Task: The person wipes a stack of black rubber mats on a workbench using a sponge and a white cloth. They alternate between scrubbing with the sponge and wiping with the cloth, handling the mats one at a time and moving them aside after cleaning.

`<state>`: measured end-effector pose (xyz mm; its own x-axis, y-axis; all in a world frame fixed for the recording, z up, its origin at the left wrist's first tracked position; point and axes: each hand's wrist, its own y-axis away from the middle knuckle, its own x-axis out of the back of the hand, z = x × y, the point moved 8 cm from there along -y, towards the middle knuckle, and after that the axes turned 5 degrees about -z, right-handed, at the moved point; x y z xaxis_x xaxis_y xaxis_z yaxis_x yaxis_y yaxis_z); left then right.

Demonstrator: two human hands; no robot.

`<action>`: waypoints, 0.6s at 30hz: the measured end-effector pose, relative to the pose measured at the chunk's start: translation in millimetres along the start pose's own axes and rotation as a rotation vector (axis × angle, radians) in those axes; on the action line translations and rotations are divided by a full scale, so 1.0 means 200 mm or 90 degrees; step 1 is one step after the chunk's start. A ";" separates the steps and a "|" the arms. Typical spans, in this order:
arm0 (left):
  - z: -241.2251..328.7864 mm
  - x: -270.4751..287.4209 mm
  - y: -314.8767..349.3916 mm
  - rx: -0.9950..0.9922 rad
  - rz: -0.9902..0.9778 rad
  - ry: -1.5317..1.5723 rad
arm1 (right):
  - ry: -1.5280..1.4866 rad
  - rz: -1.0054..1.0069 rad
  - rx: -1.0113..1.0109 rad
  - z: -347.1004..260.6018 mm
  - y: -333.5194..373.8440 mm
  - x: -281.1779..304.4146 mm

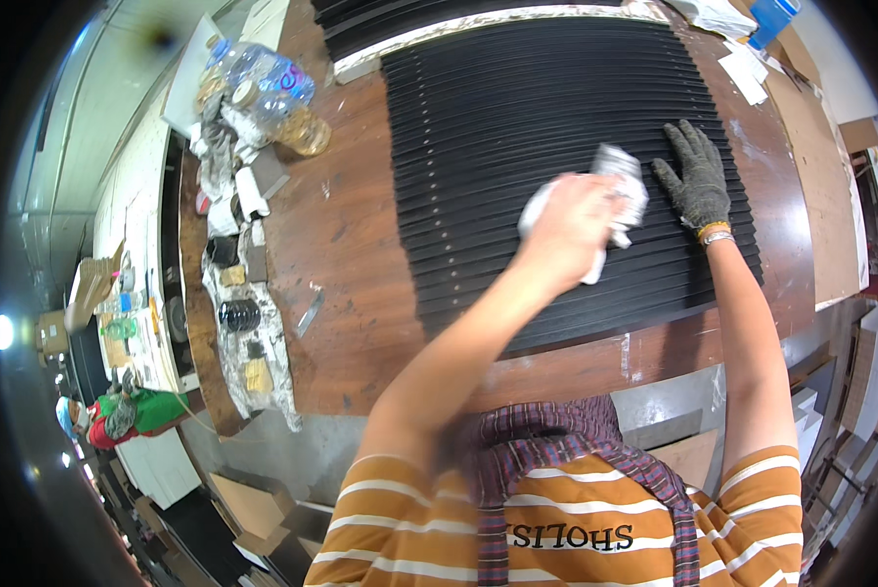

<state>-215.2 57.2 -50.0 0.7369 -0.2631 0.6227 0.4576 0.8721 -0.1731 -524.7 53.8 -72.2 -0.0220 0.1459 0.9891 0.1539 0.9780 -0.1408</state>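
A black pleated sheet (pixel 517 108) with narrow parallel ridges lies on the brown wooden table (pixel 346 254). A line of small light dots runs down its left side. My bare left hand (pixel 578 217) is closed around a crumpled white cloth (pixel 539 203) over the middle of the sheet; motion smears the cloth's far part. My right hand (pixel 698 181), in a dark grey knit glove, lies flat near the sheet's right edge with its fingers spread.
Plastic bottles (pixel 272 73), some holding yellowish liquid, lie at the far left. Below them, stained rags, a dark jar (pixel 239 315) and small blocks line the table's left edge. A white-edged strip (pixel 497 18) borders the sheet's far side. Another person (pixel 135 416) is at far left.
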 end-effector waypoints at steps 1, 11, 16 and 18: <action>0.15 -0.23 -0.13 -0.099 -0.092 -0.098 | -0.006 0.000 0.008 -0.01 0.00 0.00; -0.33 0.72 -0.25 -0.041 0.303 -0.481 | -0.047 -0.043 -0.016 -0.03 0.00 0.06; -0.10 -0.10 -0.56 0.040 -0.017 -0.095 | -0.043 -0.038 -0.022 -0.05 0.00 0.09; 0.10 -0.26 -0.46 -0.380 -0.127 -0.275 | -0.051 -0.044 -0.031 -0.05 0.00 0.08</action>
<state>-304.7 -1.4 -51.4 0.4087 -0.1007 0.9071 0.8432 0.4221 -0.3330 -516.1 54.8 -55.3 -0.1126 0.0916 0.9894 0.1969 0.9781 -0.0682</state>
